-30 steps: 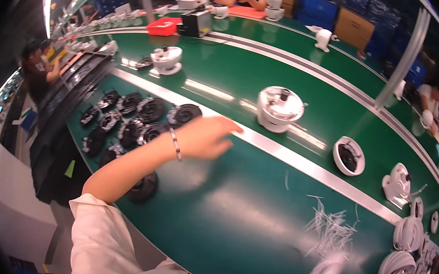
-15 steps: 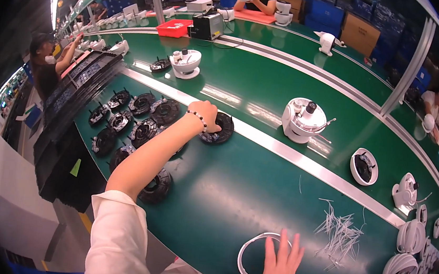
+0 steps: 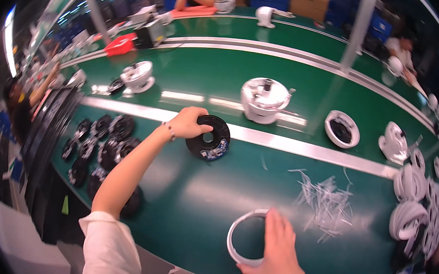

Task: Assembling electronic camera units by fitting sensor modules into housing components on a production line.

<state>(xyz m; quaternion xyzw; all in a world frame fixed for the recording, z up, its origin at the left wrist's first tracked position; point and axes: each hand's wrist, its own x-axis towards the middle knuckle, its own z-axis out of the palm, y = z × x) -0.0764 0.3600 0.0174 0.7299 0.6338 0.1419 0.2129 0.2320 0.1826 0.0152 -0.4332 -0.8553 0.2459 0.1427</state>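
A person at a green workbench (image 3: 196,209) grips a black disc (image 3: 210,137) with the left hand (image 3: 188,123), the fingers curled over the disc's left rim while the disc stands tilted on the bench, just in front of the silver strip (image 3: 303,146) that runs along the near edge of the green conveyor belt (image 3: 209,78). The right hand (image 3: 276,247) lies flat and spread on a white ring (image 3: 240,238) near the bench's front edge, palm down, pressing on the ring's right side rather than closing around it. A loose heap of thin white plastic strips (image 3: 324,197) lies just right of the ring, between it and a stack of more white rings (image 3: 409,203) at the bench's right end. To the left, beside the outstretched left forearm, a cluster of further black discs (image 3: 100,136) covers the bench. On the belt beyond the strip stand a round white housing (image 3: 264,98), a second white housing with a dark centre (image 3: 342,129) and another white part (image 3: 137,75) farther left. Other workers sit at the far side of the line.
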